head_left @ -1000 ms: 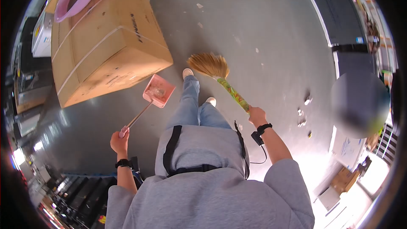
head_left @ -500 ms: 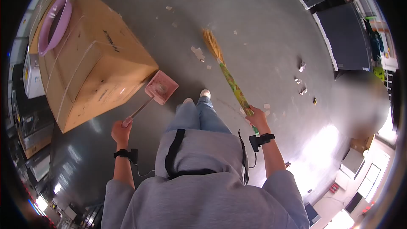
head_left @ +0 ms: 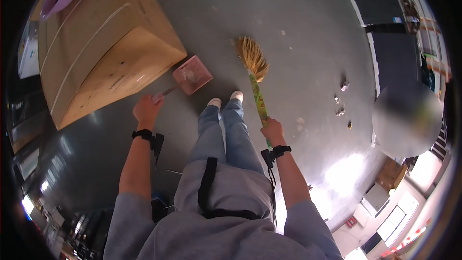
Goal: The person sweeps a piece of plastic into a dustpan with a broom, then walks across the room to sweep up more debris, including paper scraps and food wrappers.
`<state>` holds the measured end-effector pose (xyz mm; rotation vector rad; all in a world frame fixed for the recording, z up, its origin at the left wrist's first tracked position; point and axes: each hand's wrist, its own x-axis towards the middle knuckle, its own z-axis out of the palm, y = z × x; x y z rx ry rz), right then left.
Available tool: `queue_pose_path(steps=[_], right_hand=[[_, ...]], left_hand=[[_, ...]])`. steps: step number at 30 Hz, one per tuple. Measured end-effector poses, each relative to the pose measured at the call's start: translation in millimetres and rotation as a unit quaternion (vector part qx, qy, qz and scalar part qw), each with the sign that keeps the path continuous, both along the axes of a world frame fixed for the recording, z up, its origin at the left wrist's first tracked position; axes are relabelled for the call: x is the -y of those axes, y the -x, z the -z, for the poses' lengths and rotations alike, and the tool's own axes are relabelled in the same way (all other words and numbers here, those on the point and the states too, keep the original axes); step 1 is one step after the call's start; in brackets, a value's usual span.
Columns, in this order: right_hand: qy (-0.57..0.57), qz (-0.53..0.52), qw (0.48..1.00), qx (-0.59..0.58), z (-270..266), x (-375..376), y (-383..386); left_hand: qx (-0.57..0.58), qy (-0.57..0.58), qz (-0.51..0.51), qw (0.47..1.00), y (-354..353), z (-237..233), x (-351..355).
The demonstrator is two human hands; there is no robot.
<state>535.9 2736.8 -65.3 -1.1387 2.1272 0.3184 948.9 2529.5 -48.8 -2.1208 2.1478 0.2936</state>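
Here, left hand clasps the pink dustpan, right hand the broom — it seems wise to hold the pan level, so light debris stays inside.

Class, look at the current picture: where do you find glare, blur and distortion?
Head view, lower right: white glare washes out the floor; head view, right edge: a round patch is blurred; head view, upper left: distortion bows the cardboard box; head view, near centre: the broom reads clearly.
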Motion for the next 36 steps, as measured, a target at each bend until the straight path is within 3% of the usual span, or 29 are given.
queue_pose_path(steps=[5,10,13,19,22,25,32,35,36], right_hand=[[-0.054,-0.044,0.996,0.048,-3,-7,-62],[-0.027,-0.081,0.985,0.151,-60,-1,-64],[-0.116,0.09,0.958,0.245,-107,5,-50],[-0.032,-0.042,0.993,0.11,-139,-23,-30],[-0.003,-0.123,0.992,0.032,-128,-13,-29],[-0.078,-0.128,0.989,-0.012,-108,14,-47],[-0.09,-0.192,0.977,0.002,-64,20,-56],[-0.002,-0.06,0.983,0.176,-56,-2,-14],[-0.034,0.006,0.98,0.198,-68,0,-7]], left_hand=[[-0.041,0.011,0.012,0.999,-3,4,-2],[-0.049,0.026,0.0,0.998,5,1,-2],[-0.06,0.031,-0.004,0.998,0,3,-4],[-0.069,0.029,0.004,0.997,4,-1,-4],[-0.058,0.033,-0.004,0.998,10,-4,-3],[-0.06,0.027,-0.006,0.998,10,-8,-2],[-0.049,0.032,0.005,0.998,10,-6,-4],[-0.057,0.029,0.001,0.998,12,-7,-2],[-0.059,0.03,0.0,0.998,12,-7,-2]])
